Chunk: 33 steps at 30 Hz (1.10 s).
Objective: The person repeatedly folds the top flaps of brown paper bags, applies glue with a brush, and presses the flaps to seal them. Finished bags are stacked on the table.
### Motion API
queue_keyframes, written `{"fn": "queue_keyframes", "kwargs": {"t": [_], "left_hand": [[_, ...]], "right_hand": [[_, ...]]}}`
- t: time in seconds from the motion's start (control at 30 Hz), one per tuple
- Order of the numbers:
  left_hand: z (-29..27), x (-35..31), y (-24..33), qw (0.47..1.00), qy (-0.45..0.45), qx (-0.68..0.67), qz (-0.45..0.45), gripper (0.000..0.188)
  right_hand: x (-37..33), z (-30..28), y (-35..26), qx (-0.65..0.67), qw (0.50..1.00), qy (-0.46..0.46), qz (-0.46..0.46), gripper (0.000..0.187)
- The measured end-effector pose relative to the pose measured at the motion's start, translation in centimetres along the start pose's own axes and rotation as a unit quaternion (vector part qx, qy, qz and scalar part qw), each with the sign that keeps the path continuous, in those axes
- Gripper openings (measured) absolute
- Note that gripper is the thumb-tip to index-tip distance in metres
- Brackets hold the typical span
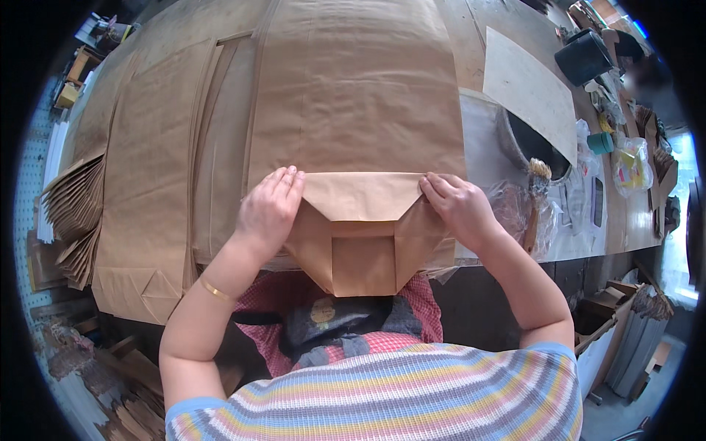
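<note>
A large brown paper bag (357, 95) lies flat on the table in front of me, its bottom end toward my body. That end is opened out into angled folds, and a flap (362, 197) runs straight across between my hands. My left hand (271, 209) is closed on the left corner of the fold, fingers together along the crease. At the right corner, my right hand (460, 209) grips the fold the same way. The undersides of both hands and the thumbs are mostly hidden. Below the flap, the near part of the bag bottom hangs past the table edge.
Flat paper bags (147, 184) lie stacked at the left, beside fanned folded paper (76, 198). On the right are a brush (539, 184) with a wooden handle, a dark basin (526, 143) partly under a pale board (526, 84), a teal cup (600, 143) and a dark bucket (583, 57).
</note>
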<state>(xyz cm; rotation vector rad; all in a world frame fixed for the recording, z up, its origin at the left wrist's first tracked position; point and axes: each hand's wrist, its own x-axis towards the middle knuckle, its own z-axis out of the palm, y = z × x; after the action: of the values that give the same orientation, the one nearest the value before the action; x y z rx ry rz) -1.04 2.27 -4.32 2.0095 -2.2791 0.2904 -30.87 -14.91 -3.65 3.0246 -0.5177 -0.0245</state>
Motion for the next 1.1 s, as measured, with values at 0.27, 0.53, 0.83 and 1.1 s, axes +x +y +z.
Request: {"fn": "queue_keyframes", "kwargs": {"t": [0.27, 0.53, 0.83, 1.1], "left_hand": [[-2.1, -1.6, 1.7, 0.98, -0.072, -0.167, 0.077, 0.036], [-2.5, -2.2, 0.8, 0.909, -0.17, -0.379, 0.032, 0.035], [-2.4, -3.2, 1.4, 0.937, -0.03, -0.348, 0.001, 0.015], [1.5, 0.4, 1.7, 0.908, 0.091, -0.337, -0.231, 0.017]], "right_hand": [[-1.8, -1.9, -2.9, 0.116, 0.993, -0.013, -0.029, 0.069], [-5.0, 0.0, -6.8, 0.211, 0.965, 0.129, 0.09, 0.03], [-3.8, 0.4, -4.9, 0.389, 0.892, 0.17, 0.152, 0.012], [1.6, 1.6, -3.9, 0.449, 0.839, 0.178, 0.249, 0.013]]}}
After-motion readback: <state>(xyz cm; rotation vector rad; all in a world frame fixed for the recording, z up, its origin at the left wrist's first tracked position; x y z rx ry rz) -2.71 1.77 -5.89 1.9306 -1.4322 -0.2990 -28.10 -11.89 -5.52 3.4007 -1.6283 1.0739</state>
